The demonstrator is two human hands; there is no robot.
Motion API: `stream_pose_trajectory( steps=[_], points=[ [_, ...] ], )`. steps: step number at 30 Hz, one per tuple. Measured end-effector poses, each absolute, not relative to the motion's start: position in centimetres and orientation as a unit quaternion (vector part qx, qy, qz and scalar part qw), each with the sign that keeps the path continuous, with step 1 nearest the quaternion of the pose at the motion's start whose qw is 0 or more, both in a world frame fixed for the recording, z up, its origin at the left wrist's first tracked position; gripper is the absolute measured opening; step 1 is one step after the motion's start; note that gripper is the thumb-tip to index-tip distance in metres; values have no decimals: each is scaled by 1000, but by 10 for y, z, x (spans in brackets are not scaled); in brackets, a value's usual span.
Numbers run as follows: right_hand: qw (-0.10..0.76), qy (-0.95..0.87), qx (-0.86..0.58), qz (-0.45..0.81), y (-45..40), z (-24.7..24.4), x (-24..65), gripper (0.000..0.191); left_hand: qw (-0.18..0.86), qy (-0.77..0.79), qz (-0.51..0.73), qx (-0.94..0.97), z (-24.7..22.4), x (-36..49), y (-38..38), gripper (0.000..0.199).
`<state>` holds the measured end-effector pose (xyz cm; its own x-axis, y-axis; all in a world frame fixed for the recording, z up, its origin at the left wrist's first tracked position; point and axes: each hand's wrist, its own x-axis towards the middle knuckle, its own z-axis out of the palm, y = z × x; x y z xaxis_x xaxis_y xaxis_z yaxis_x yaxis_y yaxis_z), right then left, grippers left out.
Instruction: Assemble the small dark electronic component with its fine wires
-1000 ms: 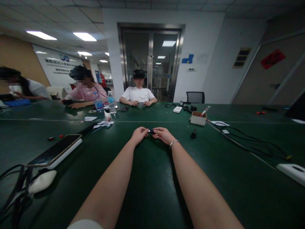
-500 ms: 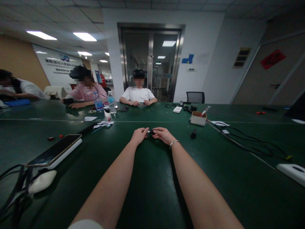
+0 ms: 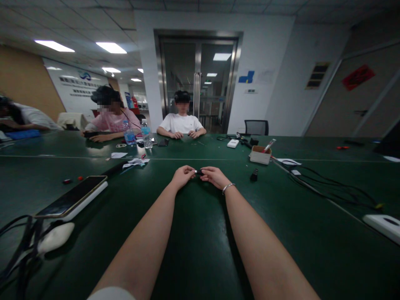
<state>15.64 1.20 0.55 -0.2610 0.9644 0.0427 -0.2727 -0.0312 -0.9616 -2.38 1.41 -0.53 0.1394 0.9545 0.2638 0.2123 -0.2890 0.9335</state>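
Observation:
Between my two hands, just over the green table (image 3: pixel 200 233), is a small dark object (image 3: pixel 198 172) with a silvery left end. My left hand (image 3: pixel 183 176) is closed, its fingertips pinching the silvery end. The fingers of my right hand (image 3: pixel 215 177) are closed on the dark end; a silver bracelet (image 3: pixel 228 188) circles that wrist. The fingertips cover much of the object, so its exact shape is hidden. To the right of my right hand a small black item (image 3: pixel 254 175) stands on the table.
A phone on a white box (image 3: pixel 73 198) lies at the left, near black cables (image 3: pixel 23 250). Ahead are paper scraps (image 3: pixel 136 162), two bottles (image 3: pixel 146 134) and a small carton (image 3: pixel 260 155). Cables (image 3: pixel 331 183) run at the right. Several people sit beyond the table.
My left hand has shifted very slightly left, and a little more of the object's silvery end shows. My right hand has hardly moved. The person at far left leans lower.

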Motion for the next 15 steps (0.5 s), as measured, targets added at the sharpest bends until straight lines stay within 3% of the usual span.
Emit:
stream_pose_trajectory(
  steps=[15],
  points=[
    [493, -495, -352, 622, 13, 4, 156, 12, 331, 509, 435, 665, -6, -24, 17, 40]
  ],
)
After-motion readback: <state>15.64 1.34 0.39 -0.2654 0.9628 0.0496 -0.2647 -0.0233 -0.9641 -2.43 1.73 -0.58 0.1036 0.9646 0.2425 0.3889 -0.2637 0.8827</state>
